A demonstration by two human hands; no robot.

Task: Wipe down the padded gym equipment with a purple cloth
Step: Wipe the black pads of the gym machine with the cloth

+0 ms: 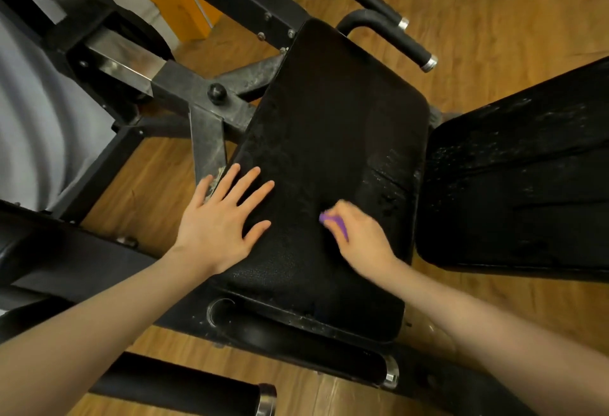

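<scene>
At the near end of the seat pad (329, 138), the right hand (357, 237) has its grip closed around the purple cloth (334, 225) — only a small fold of it peeks out beside the knuckles, and the hand is blurred, so this looks like mid-stroke. That cloth should be light and soft, bunching easily; balled in the palm seems the sensible hold, pressed flat to the vinyl. Over on the pad's left edge, the left hand (224, 214) lies flat with fingers spread, holding nothing, bracing. The padding looks textured and slightly giving — damp-looking speckles show toward its right side and on the neighbouring pad (520, 184). Beyond that, black steel frame (204, 99), a handle bar (389, 33), wooden floor (494, 36). No containers in view.
</scene>
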